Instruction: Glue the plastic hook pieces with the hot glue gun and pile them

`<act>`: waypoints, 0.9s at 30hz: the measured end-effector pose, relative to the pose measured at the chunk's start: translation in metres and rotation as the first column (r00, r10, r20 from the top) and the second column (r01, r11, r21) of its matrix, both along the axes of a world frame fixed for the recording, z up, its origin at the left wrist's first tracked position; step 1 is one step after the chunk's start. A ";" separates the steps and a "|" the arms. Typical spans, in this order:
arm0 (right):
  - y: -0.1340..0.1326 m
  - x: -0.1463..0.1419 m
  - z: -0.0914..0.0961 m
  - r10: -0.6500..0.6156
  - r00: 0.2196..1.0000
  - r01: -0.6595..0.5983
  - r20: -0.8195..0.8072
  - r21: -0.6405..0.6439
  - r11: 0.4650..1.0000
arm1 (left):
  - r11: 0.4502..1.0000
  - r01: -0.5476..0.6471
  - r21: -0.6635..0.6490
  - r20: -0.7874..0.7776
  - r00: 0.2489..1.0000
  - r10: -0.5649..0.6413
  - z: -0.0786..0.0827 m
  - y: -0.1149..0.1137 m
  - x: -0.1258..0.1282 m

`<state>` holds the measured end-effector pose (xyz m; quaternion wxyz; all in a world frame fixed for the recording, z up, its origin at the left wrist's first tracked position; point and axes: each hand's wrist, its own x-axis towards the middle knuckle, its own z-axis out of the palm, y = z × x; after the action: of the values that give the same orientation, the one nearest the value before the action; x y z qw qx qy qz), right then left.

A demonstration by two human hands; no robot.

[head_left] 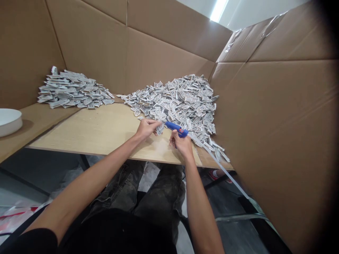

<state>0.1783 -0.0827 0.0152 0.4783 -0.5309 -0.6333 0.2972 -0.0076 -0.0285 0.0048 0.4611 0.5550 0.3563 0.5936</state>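
My right hand is wrapped round the handle of a blue glue gun, whose nozzle points left. A long pale glue stick runs from the gun's back end down to the lower right. Pinched in my left hand is a small whitish slotted piece, right by the nozzle. Whether the nozzle touches the piece I cannot tell. Behind both hands rises a large heap of similar slotted pieces.
A second pile of pale pieces lies at the back left. At the far left stands a white round bowl. Tall cardboard walls enclose the wooden tabletop at the back and sides. Part of a red shoe shows beneath the table.
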 end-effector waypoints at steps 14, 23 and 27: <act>0.001 0.000 -0.006 -0.032 0.995 0.029 0.095 0.028 0.999 | 0.996 -0.065 0.058 -0.100 0.993 0.070 -0.003 0.003 -0.004; -0.002 -0.001 0.002 -0.074 0.955 0.030 0.289 0.154 0.988 | 0.989 -0.074 0.128 -0.161 0.983 0.094 -0.001 -0.002 -0.006; 0.000 -0.006 0.001 -0.092 0.871 -0.070 0.482 0.308 0.949 | 0.986 -0.056 0.159 -0.196 0.977 0.087 -0.005 -0.002 -0.005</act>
<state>0.1722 -0.0823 0.0158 0.3822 -0.5089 -0.7700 0.0450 -0.0123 -0.0305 -0.0005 0.3568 0.6331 0.3746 0.5758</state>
